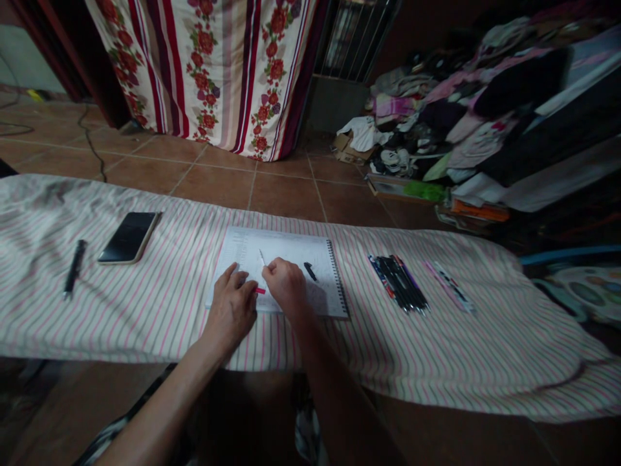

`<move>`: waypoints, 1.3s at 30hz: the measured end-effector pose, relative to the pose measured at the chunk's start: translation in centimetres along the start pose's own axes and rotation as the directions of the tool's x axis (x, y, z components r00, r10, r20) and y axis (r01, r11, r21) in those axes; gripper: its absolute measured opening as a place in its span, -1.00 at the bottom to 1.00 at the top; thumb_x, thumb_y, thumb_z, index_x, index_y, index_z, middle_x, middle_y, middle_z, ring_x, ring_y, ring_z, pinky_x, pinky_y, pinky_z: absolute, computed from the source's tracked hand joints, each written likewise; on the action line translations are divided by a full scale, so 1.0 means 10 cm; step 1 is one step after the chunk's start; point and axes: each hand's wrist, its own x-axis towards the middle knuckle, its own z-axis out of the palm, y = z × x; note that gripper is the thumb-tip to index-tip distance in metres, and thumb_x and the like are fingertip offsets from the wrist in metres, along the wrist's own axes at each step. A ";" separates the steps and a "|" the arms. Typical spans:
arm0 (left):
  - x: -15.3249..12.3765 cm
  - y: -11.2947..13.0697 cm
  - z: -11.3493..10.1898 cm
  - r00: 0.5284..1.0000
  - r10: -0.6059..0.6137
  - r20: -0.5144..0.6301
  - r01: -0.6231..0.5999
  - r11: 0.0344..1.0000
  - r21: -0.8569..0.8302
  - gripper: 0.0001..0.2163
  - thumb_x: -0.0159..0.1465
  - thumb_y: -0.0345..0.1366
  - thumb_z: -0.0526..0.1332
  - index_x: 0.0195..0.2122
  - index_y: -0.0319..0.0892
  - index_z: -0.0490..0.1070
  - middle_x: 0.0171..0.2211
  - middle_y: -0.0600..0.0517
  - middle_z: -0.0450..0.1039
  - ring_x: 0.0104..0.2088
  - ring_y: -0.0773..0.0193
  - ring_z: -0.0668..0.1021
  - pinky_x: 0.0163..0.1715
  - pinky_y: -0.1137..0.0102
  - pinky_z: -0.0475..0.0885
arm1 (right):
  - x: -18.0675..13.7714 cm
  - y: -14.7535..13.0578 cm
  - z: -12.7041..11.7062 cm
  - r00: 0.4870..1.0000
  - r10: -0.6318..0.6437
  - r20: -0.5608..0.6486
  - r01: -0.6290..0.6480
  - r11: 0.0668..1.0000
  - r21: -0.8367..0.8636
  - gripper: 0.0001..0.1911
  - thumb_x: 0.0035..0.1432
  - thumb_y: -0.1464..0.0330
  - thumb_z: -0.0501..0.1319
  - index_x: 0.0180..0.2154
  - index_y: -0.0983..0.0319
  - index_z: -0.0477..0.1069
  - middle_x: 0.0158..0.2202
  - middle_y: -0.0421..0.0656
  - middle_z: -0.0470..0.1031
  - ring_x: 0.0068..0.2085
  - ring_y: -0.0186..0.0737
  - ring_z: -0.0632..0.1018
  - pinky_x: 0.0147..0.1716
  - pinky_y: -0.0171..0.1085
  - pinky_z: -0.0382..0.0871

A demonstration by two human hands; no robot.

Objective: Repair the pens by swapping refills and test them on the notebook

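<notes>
My left hand [231, 305] and my right hand [286, 287] sit close together on a white spiral notebook [295, 249]. A small red piece [261, 290] shows between them, under my left fingertips. A slim pale pen tip [262, 257] sticks out from my right fingers. A short black pen part [309, 271] lies on the page just beyond my right hand. Left of the notebook are a smartphone [129, 237] and a black pen [74, 268]. To its right lie a bundle of dark pens [398, 283] and a pink-and-white pen packet [449, 286].
Everything lies on a striped cloth [121, 323] spread over a low surface. Beyond it is a brown tiled floor [286, 194] with a black cable [90, 145]. A floral striped curtain [208, 71] hangs at the back, and a heap of clothes [451, 110] fills the right.
</notes>
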 end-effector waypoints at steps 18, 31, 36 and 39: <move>-0.01 -0.03 0.02 1.000 0.005 -0.008 -0.005 1.000 -0.021 -0.80 0.21 -0.42 0.09 -0.28 -0.25 0.52 -0.18 -0.17 0.45 0.06 -0.08 0.37 0.05 -0.02 0.36 | -0.02 -0.07 -0.13 0.988 0.004 0.152 0.006 0.998 -0.063 -0.78 0.19 0.32 0.08 -0.30 0.23 0.49 -0.31 -0.08 0.58 -0.25 -0.18 0.55 -0.32 -0.29 0.22; -0.04 -0.04 -0.04 1.000 0.018 -0.018 -0.018 0.999 -0.040 -0.79 0.22 -0.42 0.08 -0.27 -0.28 0.52 -0.19 -0.19 0.44 0.07 -0.08 0.36 0.07 0.00 0.34 | -0.04 -0.11 -0.12 0.989 -0.062 0.136 0.078 0.991 -0.113 -0.80 0.20 0.31 0.09 -0.28 0.22 0.48 -0.32 -0.09 0.57 -0.24 -0.19 0.55 -0.31 -0.30 0.26; -0.04 -0.05 -0.02 1.000 0.007 0.001 -0.007 0.999 -0.048 -0.80 0.21 -0.44 0.08 -0.28 -0.25 0.52 -0.21 -0.17 0.45 0.02 -0.01 0.41 0.09 -0.02 0.33 | -0.04 -0.10 -0.10 0.986 -0.075 0.147 0.093 0.988 -0.124 -0.76 0.17 0.18 0.15 -0.25 0.19 0.46 -0.28 -0.11 0.56 -0.20 -0.16 0.54 -0.27 -0.28 0.27; -0.04 -0.05 -0.02 1.000 0.004 -0.015 -0.005 0.998 -0.055 -0.81 0.20 -0.44 0.09 -0.30 -0.24 0.52 -0.22 -0.16 0.45 0.03 -0.02 0.40 0.07 0.00 0.35 | -0.02 -0.12 -0.09 0.984 -0.062 0.169 0.087 0.985 -0.148 -0.78 0.19 0.24 0.11 -0.25 0.18 0.47 -0.27 -0.10 0.56 -0.20 -0.15 0.54 -0.26 -0.27 0.28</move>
